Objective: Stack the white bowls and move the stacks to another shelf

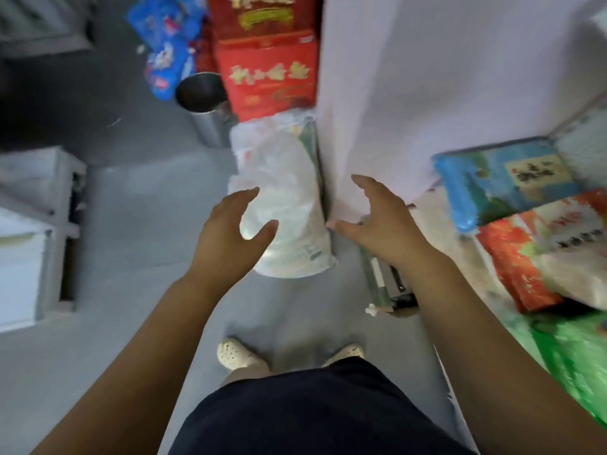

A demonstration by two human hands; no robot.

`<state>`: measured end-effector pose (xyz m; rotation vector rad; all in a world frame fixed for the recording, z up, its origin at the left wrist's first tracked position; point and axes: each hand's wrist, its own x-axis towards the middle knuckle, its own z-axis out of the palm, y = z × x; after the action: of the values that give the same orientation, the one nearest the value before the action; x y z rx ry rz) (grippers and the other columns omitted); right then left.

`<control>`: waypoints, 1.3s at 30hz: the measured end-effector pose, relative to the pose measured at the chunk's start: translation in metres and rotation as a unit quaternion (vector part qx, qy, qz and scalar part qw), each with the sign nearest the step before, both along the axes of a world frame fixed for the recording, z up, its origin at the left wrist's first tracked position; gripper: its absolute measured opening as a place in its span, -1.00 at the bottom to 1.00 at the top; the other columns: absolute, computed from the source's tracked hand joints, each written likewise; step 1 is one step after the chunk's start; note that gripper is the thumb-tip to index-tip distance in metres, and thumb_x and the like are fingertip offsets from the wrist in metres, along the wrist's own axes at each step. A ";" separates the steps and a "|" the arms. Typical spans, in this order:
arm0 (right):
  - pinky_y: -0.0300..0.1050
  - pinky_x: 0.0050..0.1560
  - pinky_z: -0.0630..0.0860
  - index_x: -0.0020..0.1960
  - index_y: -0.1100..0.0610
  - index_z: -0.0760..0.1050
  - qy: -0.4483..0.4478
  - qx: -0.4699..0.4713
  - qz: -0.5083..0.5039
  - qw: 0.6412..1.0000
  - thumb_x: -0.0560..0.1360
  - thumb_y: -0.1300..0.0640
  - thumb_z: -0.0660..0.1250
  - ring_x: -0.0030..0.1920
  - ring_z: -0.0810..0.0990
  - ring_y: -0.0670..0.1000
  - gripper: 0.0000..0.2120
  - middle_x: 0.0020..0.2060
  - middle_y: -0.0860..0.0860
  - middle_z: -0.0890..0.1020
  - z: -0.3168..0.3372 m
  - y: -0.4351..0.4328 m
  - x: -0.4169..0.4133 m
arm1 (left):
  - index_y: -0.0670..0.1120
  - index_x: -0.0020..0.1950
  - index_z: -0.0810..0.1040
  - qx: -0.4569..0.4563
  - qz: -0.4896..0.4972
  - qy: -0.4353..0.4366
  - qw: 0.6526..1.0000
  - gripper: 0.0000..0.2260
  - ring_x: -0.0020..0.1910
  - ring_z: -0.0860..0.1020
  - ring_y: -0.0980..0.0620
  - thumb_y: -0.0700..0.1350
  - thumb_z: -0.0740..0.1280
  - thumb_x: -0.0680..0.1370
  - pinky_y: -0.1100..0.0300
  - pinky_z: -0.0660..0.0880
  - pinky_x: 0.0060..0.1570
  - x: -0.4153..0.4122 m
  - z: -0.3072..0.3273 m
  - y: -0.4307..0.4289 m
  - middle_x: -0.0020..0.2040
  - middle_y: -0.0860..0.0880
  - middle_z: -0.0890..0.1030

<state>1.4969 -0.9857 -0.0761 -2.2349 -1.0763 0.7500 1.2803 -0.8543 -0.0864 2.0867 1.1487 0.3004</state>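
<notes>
Head view, blurred by motion, looks down past dark navy shorts [295, 412] and two cream perforated clogs [235, 354] on a grey floor [131, 224]. Both bare forearms reach forward. The left hand [230, 231] is spread wide with gently curved fingers and has hold of nothing; it lies in front of a crinkled white plastic sack [289, 205], and whether it touches the sack cannot be told. The right hand [384, 221] is likewise splayed and holds nothing, and it partly hides a green-and-metal object [384, 284] too smeared to identify. At the right edge lie a green plastic bag [574, 356], cut off by the frame, a red-and-white printed bag [542, 251] and a blue printed bag [502, 182]; their lettering is unreadable. A pale upright panel [377, 93] blocks what is behind it. Farther off stand a round steel bin [203, 103], red printed cartons [269, 73] and blue packets [164, 50]. Where the white bowls are cannot be told.
</notes>
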 end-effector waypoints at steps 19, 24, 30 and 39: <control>-0.25 0.32 0.24 0.60 -0.03 0.24 -0.018 0.049 0.463 0.885 0.47 -0.16 0.52 0.52 0.31 -0.05 -0.19 0.52 -0.08 0.36 0.030 0.337 -0.420 | 0.07 0.58 0.37 0.075 0.455 -0.034 0.887 -0.44 0.53 0.34 0.11 0.11 0.41 0.61 0.30 0.19 0.37 -0.427 0.048 0.129 0.54 0.12 0.41; -0.28 0.27 0.25 0.57 -0.05 0.30 -0.018 0.051 0.550 0.833 0.46 -0.15 0.54 0.47 0.36 -0.07 -0.22 0.48 -0.08 0.41 0.043 0.386 -0.503 | 0.09 0.59 0.35 0.081 0.551 -0.041 0.830 -0.43 0.52 0.36 0.11 0.14 0.41 0.61 0.27 0.22 0.37 -0.499 0.055 0.132 0.54 0.13 0.42; -0.22 0.39 0.31 0.57 -0.03 0.32 -0.001 0.083 0.614 0.785 0.43 -0.15 0.56 0.49 0.36 -0.08 -0.20 0.50 -0.07 0.41 0.060 0.451 -0.607 | 0.07 0.60 0.34 0.111 0.619 -0.036 0.776 -0.41 0.52 0.37 0.08 0.15 0.40 0.61 0.23 0.24 0.37 -0.574 0.071 0.168 0.53 0.10 0.44; -0.27 0.33 0.25 0.58 -0.02 0.29 0.028 0.158 0.620 0.768 0.50 -0.11 0.51 0.51 0.34 -0.09 -0.26 0.51 -0.08 0.40 0.106 0.583 -0.710 | 0.08 0.60 0.34 0.158 0.633 -0.041 0.757 -0.39 0.54 0.37 0.05 0.17 0.40 0.59 0.08 0.30 0.47 -0.664 0.115 0.289 0.54 0.07 0.44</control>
<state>0.7864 -0.4030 0.0296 -0.9582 -2.4275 0.9688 0.6166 -0.5651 0.0289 1.1405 2.4275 1.2524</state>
